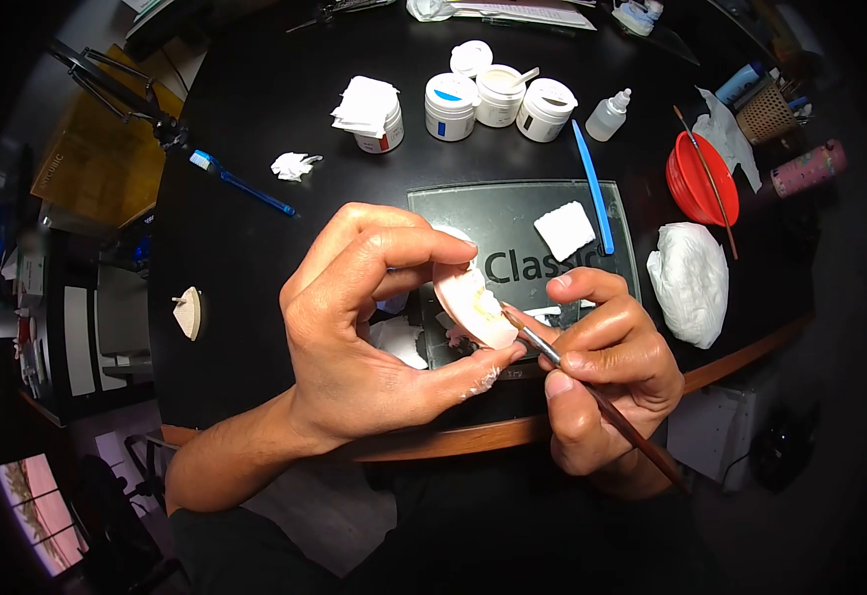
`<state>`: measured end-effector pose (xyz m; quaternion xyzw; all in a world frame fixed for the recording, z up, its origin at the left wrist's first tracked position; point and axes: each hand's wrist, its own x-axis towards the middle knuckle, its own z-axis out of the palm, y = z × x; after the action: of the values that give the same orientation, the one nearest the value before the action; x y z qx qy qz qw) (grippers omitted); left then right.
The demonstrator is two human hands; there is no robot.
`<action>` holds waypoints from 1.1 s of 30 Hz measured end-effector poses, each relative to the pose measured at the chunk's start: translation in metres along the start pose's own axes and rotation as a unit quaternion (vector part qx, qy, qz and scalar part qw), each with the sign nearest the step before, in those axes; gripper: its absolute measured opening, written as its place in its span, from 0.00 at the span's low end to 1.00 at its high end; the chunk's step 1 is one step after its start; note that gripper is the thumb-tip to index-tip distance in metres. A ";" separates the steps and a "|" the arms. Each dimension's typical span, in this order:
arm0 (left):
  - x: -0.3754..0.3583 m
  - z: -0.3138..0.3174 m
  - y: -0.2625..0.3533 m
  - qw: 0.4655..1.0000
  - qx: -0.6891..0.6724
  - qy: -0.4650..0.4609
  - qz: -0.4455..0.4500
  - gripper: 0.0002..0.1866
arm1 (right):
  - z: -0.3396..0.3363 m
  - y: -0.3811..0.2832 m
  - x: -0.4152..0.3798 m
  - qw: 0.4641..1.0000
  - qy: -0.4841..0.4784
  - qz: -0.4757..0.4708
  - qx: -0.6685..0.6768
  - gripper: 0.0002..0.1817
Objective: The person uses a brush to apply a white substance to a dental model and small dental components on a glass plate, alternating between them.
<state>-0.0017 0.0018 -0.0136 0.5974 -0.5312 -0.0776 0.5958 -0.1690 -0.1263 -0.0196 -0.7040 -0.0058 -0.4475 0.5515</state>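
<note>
My left hand (354,317) grips a pale dental cast (473,302) between thumb and fingers, tilted up above the glass slab. White residue marks that thumb. In my right hand (612,377) is a thin brush (607,407) with a dark reddish handle and a metal ferrule, held like a pen. Its tip meets the cast near a yellowish patch along the teeth; the exact contact is too small to make out. Beneath both hands lies the glass slab (453,203) with "Classic" lettering, and a folded white pad (564,231) rests on it.
Several white jars (451,107) stand at the back, beside a dropper bottle (608,116). A blue spatula (592,186) lies over the slab. Right of it are a red bowl (691,183) with another brush across it and a crumpled tissue (688,285). A blue toothbrush (245,183) lies left.
</note>
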 end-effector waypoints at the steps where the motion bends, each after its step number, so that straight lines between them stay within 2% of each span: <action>1: 0.000 0.000 0.000 1.000 0.000 0.001 0.001 0.35 | 0.001 0.003 -0.002 1.000 0.007 -0.001 0.010 0.08; 10: 0.000 0.000 0.000 1.000 0.004 0.002 -0.005 0.35 | -0.001 0.000 0.000 1.000 -0.003 -0.002 -0.008 0.09; 13: 0.004 0.006 0.003 0.999 -0.012 0.049 0.001 0.27 | 0.000 0.001 -0.001 1.000 0.001 0.002 0.003 0.09; 16: 0.000 0.000 0.000 1.000 0.001 0.001 -0.004 0.35 | 0.001 0.001 -0.002 1.000 0.006 0.011 0.006 0.09; 19: 0.000 -0.001 -0.001 1.000 0.002 -0.001 -0.004 0.35 | 0.001 0.002 -0.003 1.000 0.007 0.011 0.006 0.09; 22: 0.004 0.006 0.002 0.999 -0.015 0.049 0.002 0.27 | 0.001 0.002 -0.003 1.000 0.009 0.011 0.009 0.09; 28: 0.003 0.006 0.003 0.999 -0.011 0.050 0.004 0.27 | 0.002 0.002 -0.003 1.000 0.011 0.005 0.010 0.08; 31: 0.000 0.000 0.000 1.000 0.006 0.001 0.003 0.35 | 0.001 0.003 -0.002 1.000 0.010 -0.002 0.010 0.08; 33: 0.000 0.000 0.000 1.000 0.002 0.001 0.003 0.35 | 0.001 0.002 -0.003 1.000 0.013 0.004 0.011 0.08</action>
<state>-0.0017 0.0015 -0.0140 0.5972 -0.5329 -0.0742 0.5949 -0.1685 -0.1249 -0.0232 -0.6922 -0.0012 -0.4542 0.5608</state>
